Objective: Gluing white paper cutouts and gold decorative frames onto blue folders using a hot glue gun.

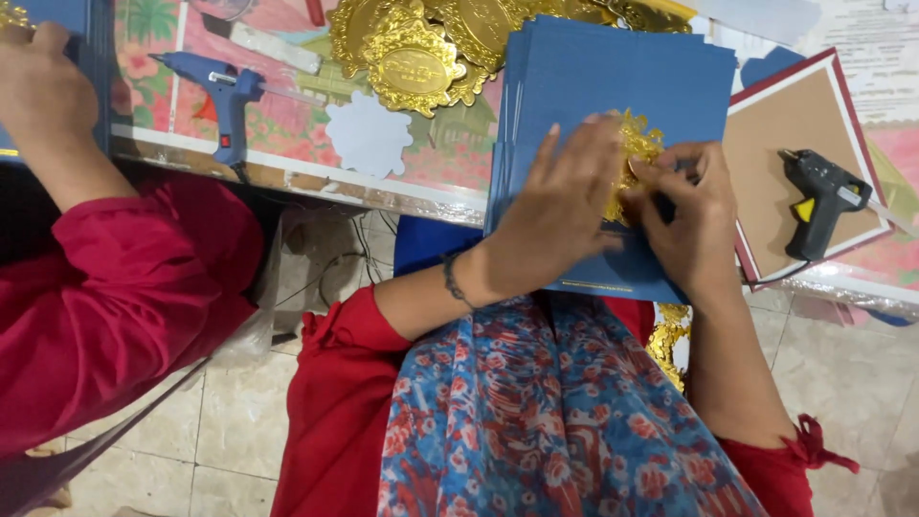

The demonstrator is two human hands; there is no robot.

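Meanwhile, a gold foil ornament (634,158) is pressed onto the top blue card (613,86) of a stack at the bench's near edge, left hand (565,206) flat, right hand (694,215) fingers pinching it; a black glue gun (818,196) lies just beside.

One head-worn camera looks steeply down, close over the table edge (287,182) and lap.

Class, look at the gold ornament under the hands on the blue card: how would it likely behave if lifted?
The gold ornament looks thin and lacy-edged, so it is probably light and bendable. Its cut-out rim may crease or tear. Both hands, left and right, press it flat, which suggests it may curl or shift.
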